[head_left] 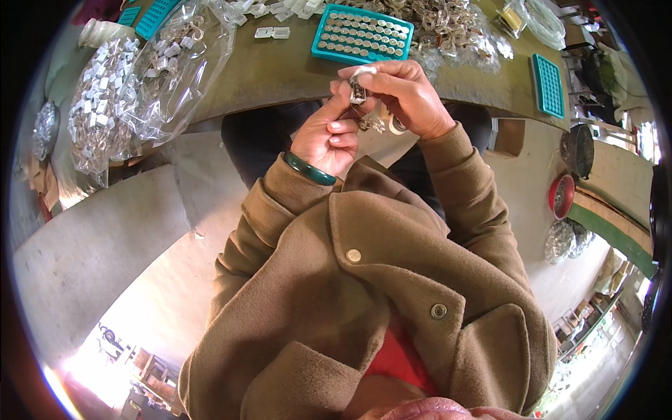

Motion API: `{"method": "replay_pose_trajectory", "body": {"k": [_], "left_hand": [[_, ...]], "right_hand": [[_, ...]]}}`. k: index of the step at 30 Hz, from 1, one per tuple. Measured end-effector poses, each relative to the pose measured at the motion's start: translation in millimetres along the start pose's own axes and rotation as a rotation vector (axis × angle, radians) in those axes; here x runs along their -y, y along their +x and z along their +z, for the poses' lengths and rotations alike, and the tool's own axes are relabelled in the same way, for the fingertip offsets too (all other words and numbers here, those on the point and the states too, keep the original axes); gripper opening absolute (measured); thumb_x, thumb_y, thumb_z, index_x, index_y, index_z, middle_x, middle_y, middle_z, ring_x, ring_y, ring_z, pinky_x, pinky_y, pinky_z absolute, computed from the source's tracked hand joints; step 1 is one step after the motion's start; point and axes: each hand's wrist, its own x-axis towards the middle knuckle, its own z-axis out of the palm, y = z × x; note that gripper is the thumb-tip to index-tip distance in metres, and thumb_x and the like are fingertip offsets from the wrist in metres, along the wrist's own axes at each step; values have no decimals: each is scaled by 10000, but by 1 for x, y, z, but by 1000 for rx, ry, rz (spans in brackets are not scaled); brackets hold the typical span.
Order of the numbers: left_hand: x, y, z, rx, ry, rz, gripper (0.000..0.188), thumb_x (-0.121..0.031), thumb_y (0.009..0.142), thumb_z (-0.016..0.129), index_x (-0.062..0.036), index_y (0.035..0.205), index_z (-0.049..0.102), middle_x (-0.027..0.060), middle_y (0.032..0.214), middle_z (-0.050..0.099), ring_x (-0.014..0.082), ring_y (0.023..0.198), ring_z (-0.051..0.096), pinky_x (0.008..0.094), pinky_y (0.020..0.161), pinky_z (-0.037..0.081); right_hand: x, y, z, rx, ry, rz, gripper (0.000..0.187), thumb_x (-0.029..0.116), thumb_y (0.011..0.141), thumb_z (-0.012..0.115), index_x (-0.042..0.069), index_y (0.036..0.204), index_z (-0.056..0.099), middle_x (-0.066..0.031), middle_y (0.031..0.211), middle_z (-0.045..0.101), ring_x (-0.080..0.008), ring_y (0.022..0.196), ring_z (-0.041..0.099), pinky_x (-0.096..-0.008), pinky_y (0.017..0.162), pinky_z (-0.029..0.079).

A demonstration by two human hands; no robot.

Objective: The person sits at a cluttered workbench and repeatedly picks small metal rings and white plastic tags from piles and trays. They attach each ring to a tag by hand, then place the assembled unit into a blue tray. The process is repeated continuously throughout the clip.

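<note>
Just in front of the table edge, my left hand (327, 136), with a dark green bangle at its wrist, pinches a small white housing (358, 92) with metal parts inside. My right hand (413, 91) comes in from the other side. Its thumb and fingers grip a small white piece (362, 72) at the upper end of the housing. Whether the two white pieces are joined cannot be made out. Just beyond the hands, a teal tray (316, 50) holds rows of round metal pieces.
Clear plastic bags (192, 77) and a heap of small white parts (101, 91) lie at the left. Two white cases (271, 33) rest left of the tray. Loose metal and clear parts (455, 35) are piled behind it, and another teal tray (548, 84) lies far right.
</note>
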Motion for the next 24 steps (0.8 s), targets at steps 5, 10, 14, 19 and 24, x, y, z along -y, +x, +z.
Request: {"method": "replay_pose_trajectory", "body": {"k": [5,10,14,19,24], "left_hand": [[2,-1,7,-54,-22,-11,238,-303,992,558,-97,1110,581,26,966,653,-25,477,390,123,382,297],[12,1,8,-82,263,22,261,-364,987,553,-120,1075,569,-15,902,607,-18,507,381,142,416,281],[19,4,8,-170,461,-6,264,-360,1021,481,-110,1018,569,-41,818,542,4,476,363,160,402,269],[29,12,3,-276,509,-55,229,-376,1000,509,-159,1032,572,-33,846,544,7,600,442,150,461,318],[39,25,-6,-159,628,-53,221,-307,979,575,-122,1095,604,-17,942,632,-9,622,448,130,460,319]], "right_hand": [[11,-19,-3,90,-325,-76,369,81,848,632,6,1208,658,-74,960,696,-112,889,626,-275,802,513],[5,-34,4,-80,-978,-467,376,35,783,670,43,1158,654,-147,1004,679,-326,893,648,-370,784,539],[-5,-44,-10,-152,-1090,-606,315,38,783,683,53,1097,668,-112,916,672,-313,847,646,-392,730,523],[-23,-59,-24,-188,-1123,-628,295,56,761,696,58,1054,664,-101,864,646,-309,807,629,-394,701,519],[-29,-74,-43,-229,-1206,-645,431,73,749,716,84,1174,642,-112,1116,668,-297,1023,632,-430,879,492]]}}
